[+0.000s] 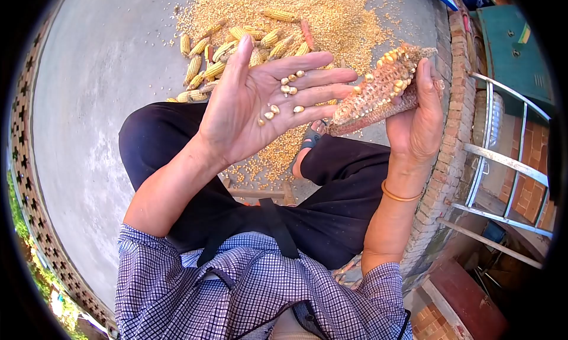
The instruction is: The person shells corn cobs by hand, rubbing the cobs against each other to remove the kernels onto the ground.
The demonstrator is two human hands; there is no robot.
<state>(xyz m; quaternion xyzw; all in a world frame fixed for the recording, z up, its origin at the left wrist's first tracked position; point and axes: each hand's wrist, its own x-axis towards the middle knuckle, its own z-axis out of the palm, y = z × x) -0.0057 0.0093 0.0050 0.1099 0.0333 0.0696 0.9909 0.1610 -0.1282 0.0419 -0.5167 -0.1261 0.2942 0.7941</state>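
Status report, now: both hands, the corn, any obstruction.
Left hand open, palm up, loose kernels on it. Right hand gripping two cobs, one with some kernels left. No obstruction seen between hands.

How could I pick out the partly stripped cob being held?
Find the dark trousers, then, just above them in view, the right hand. It grips two; choose the upper cob: yellow kernels dot it, while the lower cob looks bare.

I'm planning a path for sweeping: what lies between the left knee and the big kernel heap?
In the head view, a cluster of corn ears, mostly yellow, lies between the left knee and the kernel heap.
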